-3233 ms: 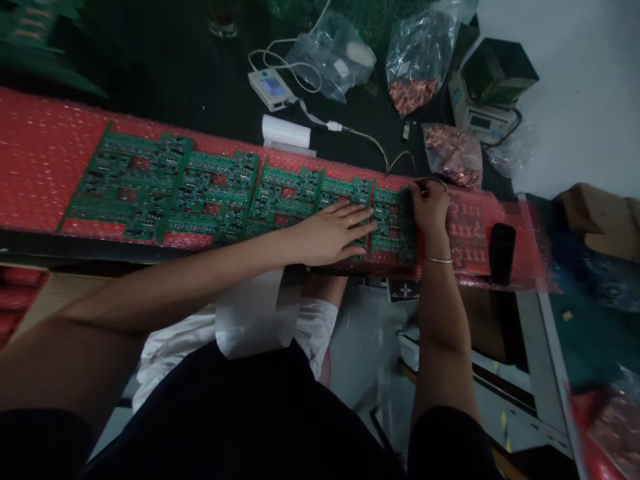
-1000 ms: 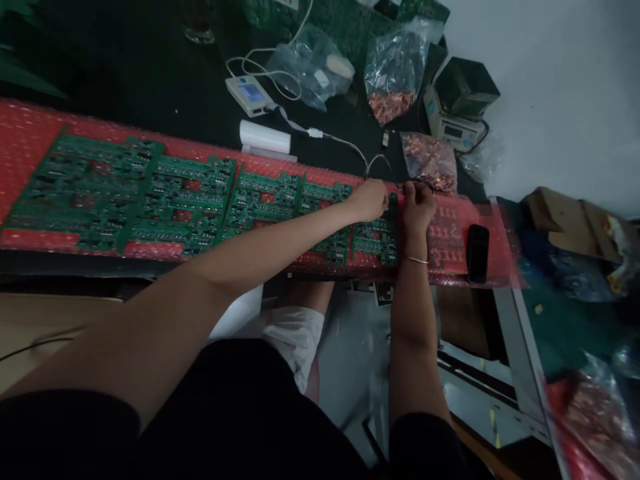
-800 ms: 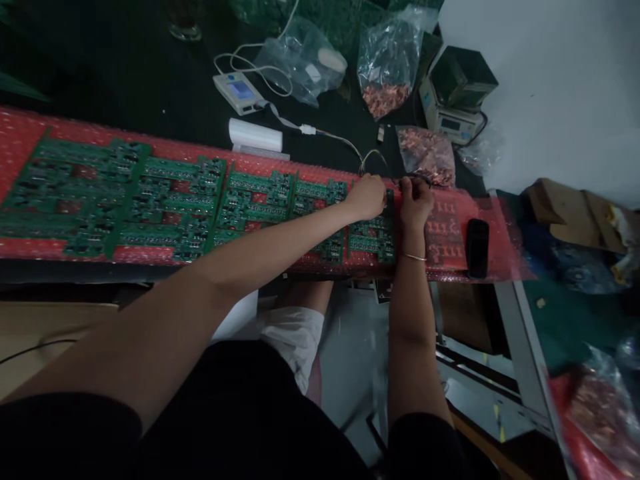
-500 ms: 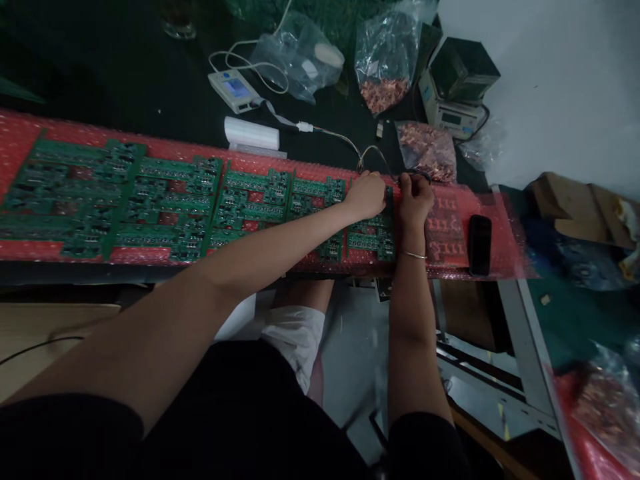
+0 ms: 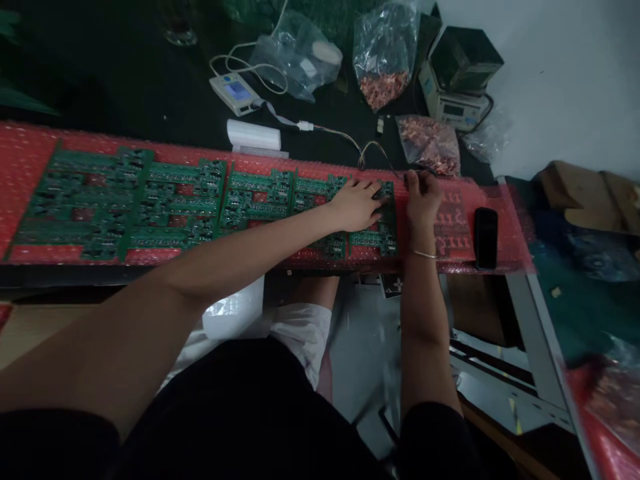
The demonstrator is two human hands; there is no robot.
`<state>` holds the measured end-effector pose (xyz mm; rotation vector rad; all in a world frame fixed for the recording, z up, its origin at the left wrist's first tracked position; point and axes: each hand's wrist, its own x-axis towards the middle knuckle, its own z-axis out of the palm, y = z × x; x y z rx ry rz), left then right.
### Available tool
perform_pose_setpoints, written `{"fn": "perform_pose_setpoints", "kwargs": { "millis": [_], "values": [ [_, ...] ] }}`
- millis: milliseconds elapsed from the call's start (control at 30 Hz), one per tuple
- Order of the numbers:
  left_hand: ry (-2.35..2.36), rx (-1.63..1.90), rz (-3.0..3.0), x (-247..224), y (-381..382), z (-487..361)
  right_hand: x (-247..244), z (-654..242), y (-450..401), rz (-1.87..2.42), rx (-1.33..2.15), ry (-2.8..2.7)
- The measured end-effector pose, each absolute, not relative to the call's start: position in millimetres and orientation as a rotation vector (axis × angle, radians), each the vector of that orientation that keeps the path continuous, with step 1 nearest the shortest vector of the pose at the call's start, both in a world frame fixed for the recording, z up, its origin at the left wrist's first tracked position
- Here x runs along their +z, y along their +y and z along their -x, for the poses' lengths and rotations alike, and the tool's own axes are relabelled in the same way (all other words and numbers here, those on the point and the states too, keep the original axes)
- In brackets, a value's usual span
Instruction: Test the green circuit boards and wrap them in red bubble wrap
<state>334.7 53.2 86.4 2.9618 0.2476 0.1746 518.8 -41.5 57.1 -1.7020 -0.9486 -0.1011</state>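
Observation:
My left hand [image 5: 356,205] lies with its fingers spread across the right-hand green circuit board [image 5: 373,240], covering part of it. Just right of that board, my right hand [image 5: 424,199] is closed in a pinch at the end of a thin wire cable [image 5: 340,135]; the tip between the fingers is too small and dark to make out. The cable runs back to a white handheld device [image 5: 233,92] with a lit screen. More circuit board panels [image 5: 173,200] lie in a row to the left on red bubble wrap [image 5: 30,137].
A black phone [image 5: 485,238] rests on the wrap at right. Behind stand bags of copper-coloured parts [image 5: 383,90], another such bag [image 5: 430,143], a boxy bench instrument [image 5: 457,110] and a white roll [image 5: 254,135]. Cardboard [image 5: 585,200] is at far right.
My left hand has opened from a closed shape, spreading its fingers flat and shifting slightly left and down over the board. My right hand stays pinched at the cable end.

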Motion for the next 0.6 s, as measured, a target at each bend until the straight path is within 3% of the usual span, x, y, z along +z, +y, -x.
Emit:
{"fn": "perform_pose_setpoints", "kwargs": {
  "millis": [400, 600],
  "values": [
    [0.259, 0.145, -2.777, 80, 58, -323, 54, -454, -120, 1.839, -0.072, -1.214],
    [0.292, 0.387, -2.642, 97, 71, -262, 56, -454, -120, 1.876, -0.139, -1.308]
  ]
}}
